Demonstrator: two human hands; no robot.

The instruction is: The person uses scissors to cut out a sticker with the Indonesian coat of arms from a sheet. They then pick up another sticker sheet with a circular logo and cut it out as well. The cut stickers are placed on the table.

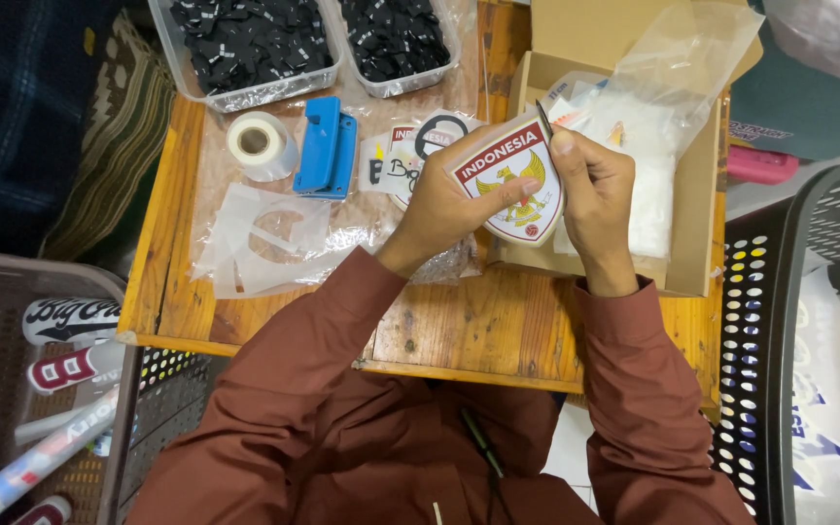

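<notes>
Shield-shaped sticker (515, 185), red and white with a gold bird emblem: held up between both hands, above the near-left corner of the open cardboard box (697, 209). Left hand (444, 199): fingers closed around the sticker's left edge, thumb across its face. Right hand (595, 190): fingers pinched shut on the sticker's upper right edge, forefinger at the top corner. Cardboard box: rests on the right part of the wooden table (459, 326), holding clear plastic bags (663, 87). Left of the box: loose stickers (405, 156), a blue plastic tool (325, 146), a roll of white tape (260, 146), and clear backing sheets (264, 238). Beyond these, left of the box: two clear trays of small black pieces (245, 44).
</notes>
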